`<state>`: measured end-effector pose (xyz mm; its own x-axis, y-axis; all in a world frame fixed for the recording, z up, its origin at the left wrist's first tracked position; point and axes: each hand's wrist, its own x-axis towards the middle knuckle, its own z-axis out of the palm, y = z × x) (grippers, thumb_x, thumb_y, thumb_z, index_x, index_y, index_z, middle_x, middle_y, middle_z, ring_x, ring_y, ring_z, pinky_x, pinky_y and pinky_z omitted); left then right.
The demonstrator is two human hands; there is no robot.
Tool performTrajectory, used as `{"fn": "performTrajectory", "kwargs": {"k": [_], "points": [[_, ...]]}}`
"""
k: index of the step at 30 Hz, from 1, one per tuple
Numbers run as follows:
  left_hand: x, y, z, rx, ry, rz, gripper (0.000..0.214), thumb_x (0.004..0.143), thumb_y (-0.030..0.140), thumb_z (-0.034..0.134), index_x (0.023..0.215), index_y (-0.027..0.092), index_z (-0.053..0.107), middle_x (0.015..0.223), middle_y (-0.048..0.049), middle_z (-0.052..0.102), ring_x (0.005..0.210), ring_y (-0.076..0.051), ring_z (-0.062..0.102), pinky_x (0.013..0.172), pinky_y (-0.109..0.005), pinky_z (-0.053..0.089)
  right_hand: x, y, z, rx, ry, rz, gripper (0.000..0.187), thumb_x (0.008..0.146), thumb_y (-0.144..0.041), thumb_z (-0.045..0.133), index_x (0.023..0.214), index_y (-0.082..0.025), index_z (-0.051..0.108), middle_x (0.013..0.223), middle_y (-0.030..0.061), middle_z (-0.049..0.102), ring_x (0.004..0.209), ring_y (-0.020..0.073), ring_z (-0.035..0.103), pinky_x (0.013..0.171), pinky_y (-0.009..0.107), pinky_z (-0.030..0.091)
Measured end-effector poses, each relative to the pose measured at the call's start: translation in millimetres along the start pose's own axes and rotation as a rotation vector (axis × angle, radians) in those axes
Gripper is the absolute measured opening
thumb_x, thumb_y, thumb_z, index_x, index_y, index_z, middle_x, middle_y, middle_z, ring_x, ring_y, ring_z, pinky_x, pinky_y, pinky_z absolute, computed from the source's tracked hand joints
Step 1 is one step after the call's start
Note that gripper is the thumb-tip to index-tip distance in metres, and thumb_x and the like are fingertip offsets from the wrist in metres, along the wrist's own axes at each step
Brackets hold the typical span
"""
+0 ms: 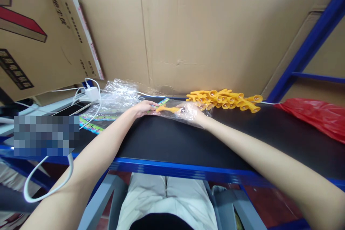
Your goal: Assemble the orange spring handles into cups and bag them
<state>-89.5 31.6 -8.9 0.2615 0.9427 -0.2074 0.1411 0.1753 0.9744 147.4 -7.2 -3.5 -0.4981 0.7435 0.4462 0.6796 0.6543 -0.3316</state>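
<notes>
My left hand [146, 109] is closed on the colourful printed header end of a clear plastic bag [165, 115]. Inside the bag lies a yellow-orange plastic piece [168, 109] with a thin stem, its narrow end pointing toward the left hand. At the bag's other end, my right hand [189, 112] is wrapped round the wider part of this piece, clear film covering the fingers. Just beyond the right hand is a pile of similar yellow pieces [223, 99] with round, cup-like ends.
More clear bags [118, 95] with printed strips [91, 125] lie on the left. A white charger [91, 93] and its cables are beside them. Red plastic [314, 115] covers the right end of the black tabletop [172, 143]. Cardboard [205, 36] stands along the back.
</notes>
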Motion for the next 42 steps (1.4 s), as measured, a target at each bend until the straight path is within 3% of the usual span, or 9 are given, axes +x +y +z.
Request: {"fn": "performTrajectory", "kwargs": {"k": [4,10,15,21,30,32,36,38,42], "points": [[0.5,-0.7,-2.4,-0.047,-0.017,-0.012,0.03,0.068,-0.006,0.051,0.093,0.007,0.06,0.086,-0.0093,0.069,0.074,-0.016,0.067,0.077,-0.025,0.053,8.8,3.8,11.5,-0.053,-0.001,-0.039,0.022,0.074,-0.022,0.056,0.086,-0.008,0.068,0.084,0.0127,0.066,0.081,0.0232,0.06,0.071,0.03,0.043],[-4.4,4.7,-8.4,0.027,-0.038,-0.007,0.022,0.072,0.01,0.058,0.094,0.009,0.063,0.093,-0.0103,0.068,0.079,-0.017,0.065,0.075,-0.03,0.054,-2.0,9.4,20.2,0.27,0.039,0.007,0.039,0.073,-0.031,0.062,0.106,-0.013,0.062,0.104,0.0108,0.065,0.094,0.0203,0.06,0.083,0.032,0.045],[-4.9,6.4,-14.1,0.196,0.089,0.034,0.024,0.068,0.017,0.061,0.091,0.011,0.067,0.092,-0.0079,0.069,0.079,-0.015,0.063,0.067,-0.024,0.05,-4.7,6.6,20.0,0.43,0.022,0.005,0.035,0.067,-0.029,0.068,0.098,-0.013,0.065,0.098,0.0095,0.067,0.091,0.02,0.061,0.083,0.034,0.046],[-5.3,5.0,-14.3,0.222,0.1,0.048,0.027,0.064,0.017,0.065,0.091,0.013,0.068,0.098,-0.0068,0.068,0.08,-0.013,0.061,0.065,-0.019,0.047,-2.3,4.9,25.1,0.555,-0.044,0.02,0.037,0.066,-0.031,0.068,0.098,-0.013,0.065,0.1,0.0096,0.066,0.093,0.0199,0.061,0.085,0.034,0.046],[-1.4,1.1,-8.6,0.309,0.111,0.093,0.043,0.069,0.027,0.066,0.108,0.013,0.058,0.091,-0.0079,0.066,0.077,-0.015,0.061,0.069,-0.025,0.048,-4.7,-0.9,21.8,0.596,-0.102,0.079,0.041,0.064,-0.024,0.069,0.103,-0.013,0.062,0.097,0.0078,0.066,0.088,0.0177,0.061,0.081,0.032,0.048],[-0.5,0.5,-8.3,0.488,0.227,0.16,0.044,0.068,0.03,0.065,0.108,0.012,0.058,0.097,-0.011,0.064,0.087,-0.02,0.06,0.077,-0.031,0.048,-4.7,-1.2,22.5,0.623,-0.098,0.084,0.039,0.065,-0.022,0.067,0.102,-0.013,0.062,0.098,0.0079,0.066,0.089,0.0177,0.061,0.082,0.033,0.048],[0.9,0.3,-4.3,0.933,0.467,0.495,0.039,0.068,0.027,0.062,0.105,0.014,0.059,0.125,-0.0129,0.048,0.118,-0.027,0.042,0.102,-0.036,0.031,-4.4,-1.9,22.7,0.675,-0.121,0.101,0.03,0.069,-0.02,0.063,0.099,-0.015,0.063,0.1,0.0071,0.066,0.091,0.0174,0.061,0.085,0.034,0.047],[2.8,-0.9,0.8,1.028,0.45,0.609,0.035,0.073,0.026,0.055,0.106,0.016,0.059,0.131,-0.0106,0.043,0.124,-0.025,0.036,0.106,-0.035,0.024,-4.4,-2.3,21.3,0.671,-0.147,0.095,0.027,0.071,-0.02,0.061,0.098,-0.016,0.065,0.101,0.006,0.066,0.093,0.0171,0.061,0.088,0.034,0.045],[8.7,-7.0,13.3,1.047,0.298,0.66,0.036,0.081,0.028,0.044,0.11,0.014,0.057,0.132,-0.0103,0.043,0.125,-0.021,0.035,0.107,-0.033,0.022,-3.7,-2.3,17.8,0.666,-0.204,0.08,0.027,0.074,-0.022,0.059,0.101,-0.018,0.065,0.104,0.0049,0.066,0.098,0.0174,0.06,0.091,0.034,0.043]]}}
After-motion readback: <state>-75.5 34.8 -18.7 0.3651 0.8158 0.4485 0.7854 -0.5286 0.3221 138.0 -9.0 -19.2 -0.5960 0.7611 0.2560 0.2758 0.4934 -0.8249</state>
